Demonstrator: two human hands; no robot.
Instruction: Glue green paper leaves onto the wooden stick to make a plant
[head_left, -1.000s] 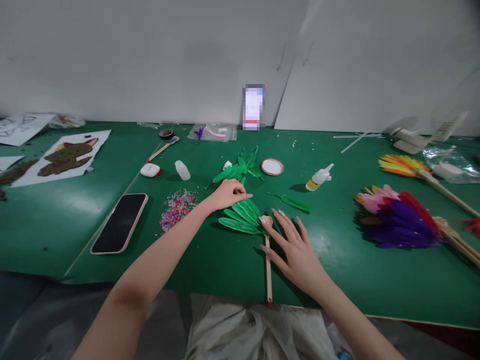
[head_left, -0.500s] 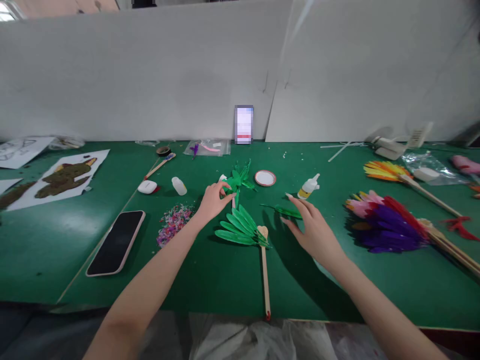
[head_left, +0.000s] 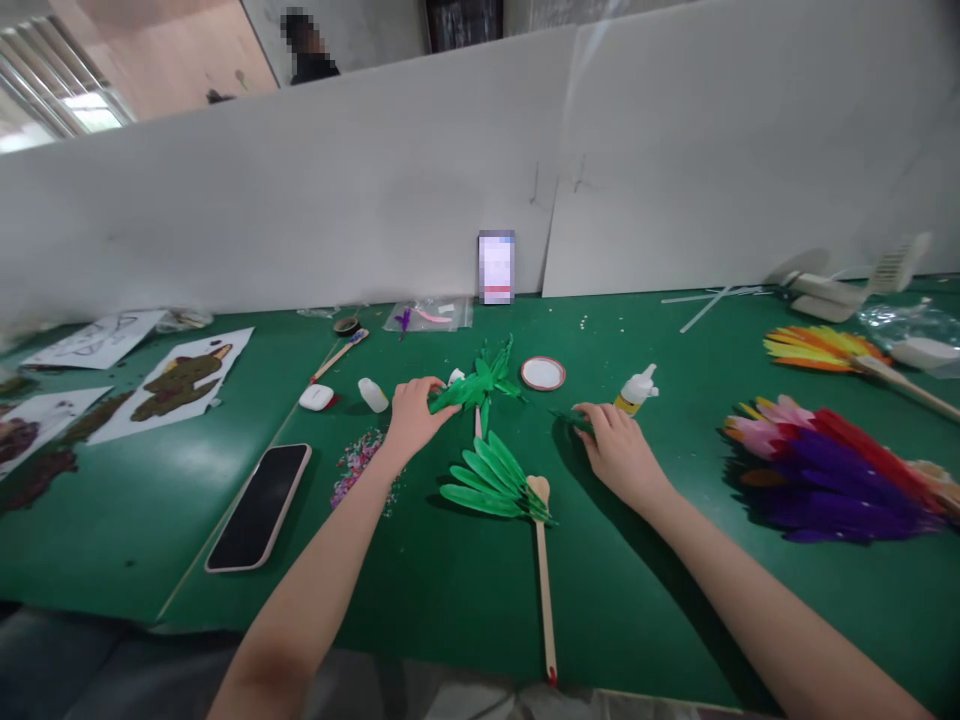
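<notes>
My left hand [head_left: 417,418] is closed, thumb and fingers pinching a green feather [head_left: 444,399] beside the pile of green feathers [head_left: 486,376]. Fingers bent together, my right hand [head_left: 616,442] grips another green feather [head_left: 570,417] low over the table; the fingers cover part of it. Between my forearms lies a wooden stick [head_left: 546,590] with a heart-shaped head [head_left: 538,489]. Several green feathers [head_left: 487,480] fan out to the left from that head. A glue bottle [head_left: 636,388] stands just behind my right hand.
A phone [head_left: 259,508], a small white bottle [head_left: 373,395] and colourful bits [head_left: 358,462] lie left. A round lid [head_left: 543,373] is behind the fan. Purple and red feathers [head_left: 832,480] and a yellow-orange feather fan [head_left: 817,348] lie right. A white partition [head_left: 337,190] rises behind.
My right fingers have closed on the green feather they were hovering over. My left hand now holds a green feather at the pile. The camera view has tilted up and shifted left.
</notes>
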